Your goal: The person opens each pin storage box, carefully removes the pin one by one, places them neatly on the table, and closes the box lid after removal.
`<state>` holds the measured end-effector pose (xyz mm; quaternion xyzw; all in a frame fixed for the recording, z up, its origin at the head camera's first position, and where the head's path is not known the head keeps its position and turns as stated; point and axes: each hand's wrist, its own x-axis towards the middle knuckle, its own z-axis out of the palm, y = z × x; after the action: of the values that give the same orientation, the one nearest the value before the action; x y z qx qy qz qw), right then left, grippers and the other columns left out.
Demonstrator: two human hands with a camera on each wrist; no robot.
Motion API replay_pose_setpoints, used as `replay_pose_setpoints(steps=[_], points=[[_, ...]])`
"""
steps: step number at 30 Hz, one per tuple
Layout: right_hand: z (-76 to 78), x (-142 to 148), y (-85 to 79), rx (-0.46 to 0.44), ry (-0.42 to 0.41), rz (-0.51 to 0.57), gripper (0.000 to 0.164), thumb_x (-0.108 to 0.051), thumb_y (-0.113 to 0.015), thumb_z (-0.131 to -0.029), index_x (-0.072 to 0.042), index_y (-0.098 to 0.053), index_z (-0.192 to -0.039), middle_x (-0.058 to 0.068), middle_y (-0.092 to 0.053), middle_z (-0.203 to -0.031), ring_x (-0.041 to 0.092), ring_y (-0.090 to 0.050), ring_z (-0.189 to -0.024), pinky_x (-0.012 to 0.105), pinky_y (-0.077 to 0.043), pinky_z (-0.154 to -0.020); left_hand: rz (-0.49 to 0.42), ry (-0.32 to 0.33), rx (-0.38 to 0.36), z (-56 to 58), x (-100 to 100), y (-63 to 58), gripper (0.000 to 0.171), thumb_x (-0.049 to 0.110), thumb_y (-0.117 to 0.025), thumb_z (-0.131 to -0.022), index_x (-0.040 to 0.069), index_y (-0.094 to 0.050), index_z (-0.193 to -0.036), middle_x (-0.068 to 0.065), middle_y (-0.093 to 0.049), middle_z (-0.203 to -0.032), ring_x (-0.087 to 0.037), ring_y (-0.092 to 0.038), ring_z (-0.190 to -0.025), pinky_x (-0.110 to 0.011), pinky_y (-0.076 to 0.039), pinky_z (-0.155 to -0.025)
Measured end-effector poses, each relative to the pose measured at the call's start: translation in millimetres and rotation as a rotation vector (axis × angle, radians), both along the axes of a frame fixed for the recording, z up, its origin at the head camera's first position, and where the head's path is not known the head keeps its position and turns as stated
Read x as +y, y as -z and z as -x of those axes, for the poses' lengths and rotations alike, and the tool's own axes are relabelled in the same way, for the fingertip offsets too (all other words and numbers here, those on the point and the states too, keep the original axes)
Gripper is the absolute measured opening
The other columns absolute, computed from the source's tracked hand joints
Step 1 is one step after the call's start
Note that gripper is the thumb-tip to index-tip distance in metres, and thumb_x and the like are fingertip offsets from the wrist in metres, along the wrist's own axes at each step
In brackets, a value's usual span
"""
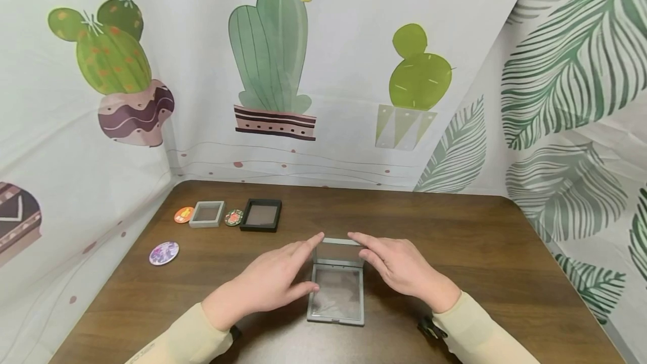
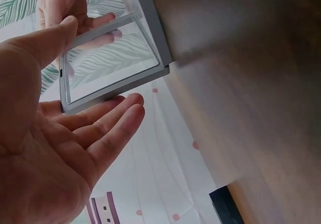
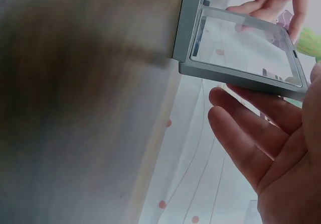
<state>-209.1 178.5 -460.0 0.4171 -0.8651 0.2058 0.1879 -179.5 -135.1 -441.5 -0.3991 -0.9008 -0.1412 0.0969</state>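
A grey hinged display frame [image 1: 337,295] with clear film panes lies unfolded on the table, one half flat, the other half [image 2: 116,62] raised. My left hand [image 1: 268,277] is at the raised half's left side, its fingers [image 2: 113,133] fairly straight along the back and its thumb in front. At the right side is my right hand [image 1: 404,268]; its fingers [image 3: 251,133] lie behind the raised pane [image 3: 246,45] and are also fairly straight. The right thumb [image 1: 373,260] is near that edge. How firmly either hand touches the frame cannot be told.
Back left on the brown table [image 1: 455,240] are a smaller grey frame [image 1: 221,215], a black frame [image 1: 278,218], an orange round badge [image 1: 183,215] and a green-red badge [image 1: 233,218]. A purple-white badge [image 1: 164,253] lies nearer. Printed cloth [image 1: 349,72] hangs behind.
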Motion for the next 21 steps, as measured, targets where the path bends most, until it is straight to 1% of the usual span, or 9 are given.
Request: replay_pose_setpoints(steps=[4, 9, 12, 15, 18, 21], points=[[-0.5, -0.9, -0.5, -0.001, 0.007, 0.029, 0.040, -0.031, -0.050, -0.103, -0.029, -0.051, -0.142, -0.014, -0.063, -0.123, 0.000, -0.060, -0.100, 0.033, -0.053, -0.079, -0.023, 0.012, 0.032, -0.6, 0.2, -0.8, 0.086, 0.054, -0.062, -0.091, 0.017, -0.022, -0.157, -0.004, -0.056, -0.135, -0.014, -0.053, -0.120, -0.037, -0.050, -0.090], [-0.5, -1.7, -1.6, -0.057, -0.028, 0.096, 0.031, -0.030, -0.052, -0.102, -0.029, -0.061, -0.132, -0.019, -0.061, -0.124, -0.002, -0.057, -0.106, 0.030, -0.051, -0.084, -0.051, 0.024, 0.056, -0.8, 1.5, -1.5, 0.073, 0.050, -0.061, -0.094, 0.016, -0.033, -0.152, -0.001, -0.053, -0.139, -0.011, -0.054, -0.117, -0.036, -0.052, -0.085], [-0.7, -1.8, -2.5, -0.088, -0.051, 0.132, 0.027, -0.031, -0.054, -0.102, -0.030, -0.064, -0.127, -0.022, -0.062, -0.119, -0.003, -0.058, -0.104, 0.027, -0.050, -0.083, -0.059, 0.024, 0.056, -2.0, 1.9, -2.8, 0.068, 0.051, -0.059, -0.095, 0.016, -0.037, -0.149, 0.000, -0.053, -0.138, -0.011, -0.054, -0.117, -0.035, -0.052, -0.086], [-1.8, -1.6, -4.2, -0.125, -0.074, 0.158, 0.023, -0.032, -0.056, -0.101, -0.032, -0.066, -0.121, -0.023, -0.064, -0.110, -0.004, -0.059, -0.093, 0.024, -0.050, -0.077, -0.057, 0.015, 0.051, -3.6, 1.8, -3.5, 0.064, 0.054, -0.056, -0.095, 0.017, -0.040, -0.145, 0.003, -0.055, -0.135, -0.010, -0.054, -0.117, -0.035, -0.051, -0.087], [-3.5, -0.7, -5.7, -0.215, -0.096, 0.177, 0.022, -0.034, -0.058, -0.099, -0.031, -0.066, -0.120, -0.020, -0.065, -0.105, -0.003, -0.059, -0.084, 0.023, -0.050, -0.069, -0.055, 0.009, 0.050, -4.4, 2.2, -3.3, 0.058, 0.054, -0.054, -0.096, 0.018, -0.044, -0.141, 0.005, -0.057, -0.131, -0.009, -0.055, -0.115, -0.035, -0.051, -0.087], [-4.6, 0.0, -6.7, -0.339, -0.102, 0.189, 0.026, -0.037, -0.060, -0.098, -0.030, -0.065, -0.122, -0.015, -0.067, -0.106, 0.000, -0.061, -0.085, 0.025, -0.052, -0.065, -0.032, -0.001, 0.055, -5.2, 2.1, -2.8, 0.056, 0.056, -0.050, -0.098, 0.016, -0.047, -0.138, 0.003, -0.060, -0.127, -0.009, -0.056, -0.113, -0.034, -0.051, -0.087]])
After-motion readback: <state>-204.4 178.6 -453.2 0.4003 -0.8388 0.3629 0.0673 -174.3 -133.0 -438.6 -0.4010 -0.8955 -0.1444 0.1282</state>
